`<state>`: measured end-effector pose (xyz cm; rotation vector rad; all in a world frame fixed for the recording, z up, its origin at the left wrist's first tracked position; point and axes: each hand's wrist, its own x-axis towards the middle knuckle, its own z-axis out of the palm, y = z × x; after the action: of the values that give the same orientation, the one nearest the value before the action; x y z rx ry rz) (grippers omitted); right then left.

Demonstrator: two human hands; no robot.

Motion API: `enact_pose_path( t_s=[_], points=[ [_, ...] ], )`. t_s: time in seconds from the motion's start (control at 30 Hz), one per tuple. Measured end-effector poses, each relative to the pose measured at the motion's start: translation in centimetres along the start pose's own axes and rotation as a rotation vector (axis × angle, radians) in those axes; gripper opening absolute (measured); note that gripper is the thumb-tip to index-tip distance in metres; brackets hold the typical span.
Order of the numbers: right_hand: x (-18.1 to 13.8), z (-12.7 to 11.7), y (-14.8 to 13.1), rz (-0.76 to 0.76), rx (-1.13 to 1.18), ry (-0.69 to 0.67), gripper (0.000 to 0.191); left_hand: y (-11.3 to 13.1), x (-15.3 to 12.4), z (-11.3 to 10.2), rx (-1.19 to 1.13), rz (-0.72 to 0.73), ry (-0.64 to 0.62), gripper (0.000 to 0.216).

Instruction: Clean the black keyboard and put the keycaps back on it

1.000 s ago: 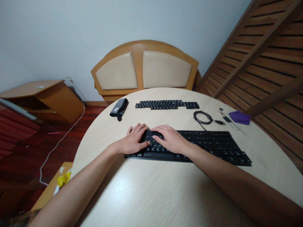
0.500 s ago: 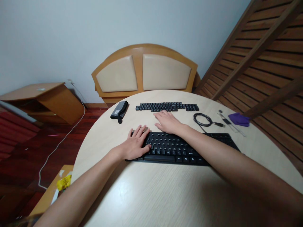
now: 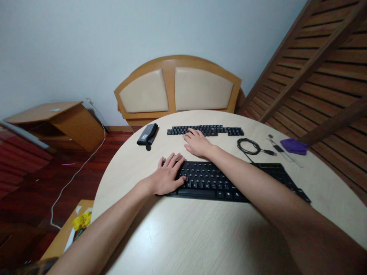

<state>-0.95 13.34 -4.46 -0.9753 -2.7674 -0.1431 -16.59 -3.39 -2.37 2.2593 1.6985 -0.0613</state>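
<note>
A black keyboard (image 3: 200,183) lies on the round table, with many of its caps off and small stems showing. My left hand (image 3: 166,176) rests on its left end, fingers spread flat. Beyond the keyboard, loose black keycaps (image 3: 213,130) are laid out in rows. My right hand (image 3: 197,143) reaches over to them, fingertips at the near edge of the rows and fingers stretched out; nothing shows in it. The right forearm covers part of the keyboard's right half.
A dark folded pouch (image 3: 147,134) lies at the left of the table (image 3: 160,236). Toward the right are a coiled USB cable (image 3: 249,146), a slim brush-like tool (image 3: 277,148) and a purple cloth (image 3: 294,146). A wooden headboard (image 3: 171,89) stands behind.
My right hand has moved slightly away from me and to the left, closer to the loose keycaps. My left hand stays on the keyboard. The whole view has shifted a little.
</note>
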Motion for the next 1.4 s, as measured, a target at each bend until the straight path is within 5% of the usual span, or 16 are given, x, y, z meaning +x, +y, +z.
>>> enact_pose_path(
  t_s=[0.4, 0.57, 0.67, 1.03, 1.4],
  points=[
    [-5.8, -2.7, -0.5, 0.038, 0.203, 0.002, 0.014, -0.1, 0.0, 0.5, 0.05, 0.016, 0.058, 0.073],
    [-9.9, -3.6, -2.5, 0.078, 0.772, 0.169, 0.016, -0.3, -0.2, 0.8, 0.07, 0.064, 0.123, 0.07],
    [-11.5, -3.0, -3.5, 0.064, 0.881, 0.22, 0.016, -0.4, -0.4, 0.8, 0.046, 0.121, 0.138, 0.067],
    [-12.1, -2.4, -4.0, 0.027, 0.792, 0.201, 0.017, -0.1, -0.5, 0.7, -0.014, 0.181, 0.097, 0.061],
    [-12.2, -2.9, -4.2, 0.001, 0.75, 0.163, 0.012, 0.3, -0.9, 0.1, -0.026, 0.226, 0.067, 0.097]
  ],
)
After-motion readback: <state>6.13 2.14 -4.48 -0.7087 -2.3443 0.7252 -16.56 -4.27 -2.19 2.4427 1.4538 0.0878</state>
